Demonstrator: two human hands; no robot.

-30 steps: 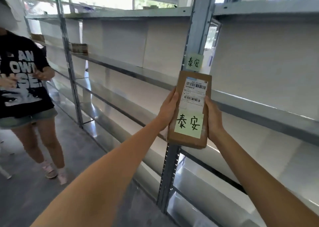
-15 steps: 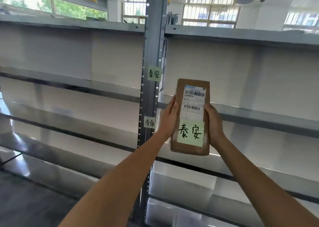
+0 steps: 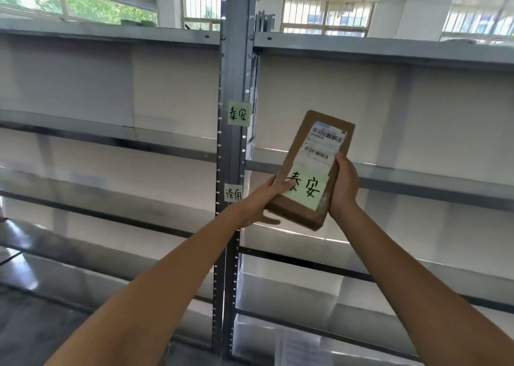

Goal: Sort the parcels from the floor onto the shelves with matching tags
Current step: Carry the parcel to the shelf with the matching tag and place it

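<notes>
I hold a flat brown cardboard parcel (image 3: 306, 154) in front of the metal shelving, tilted with its top leaning right. It carries a white barcode label and a green note (image 3: 307, 189) with black handwritten characters. My left hand (image 3: 264, 201) grips its lower left edge, thumb across the note. My right hand (image 3: 343, 183) clasps its right edge. On the grey upright post (image 3: 236, 60) a green tag (image 3: 239, 113) shows the same characters as the note. A paler tag (image 3: 233, 192) with other characters sits lower on the post.
Grey metal shelves (image 3: 417, 179) run left and right of the post at several heights, with white backing panels. A sheet of paper (image 3: 303, 349) lies on the lowest shelf at the right. The grey floor (image 3: 33, 329) shows at the bottom left.
The view swung right, away from the person on the left, then closer to the post. The parcel tilted to the right and my left hand slid lower on it.
</notes>
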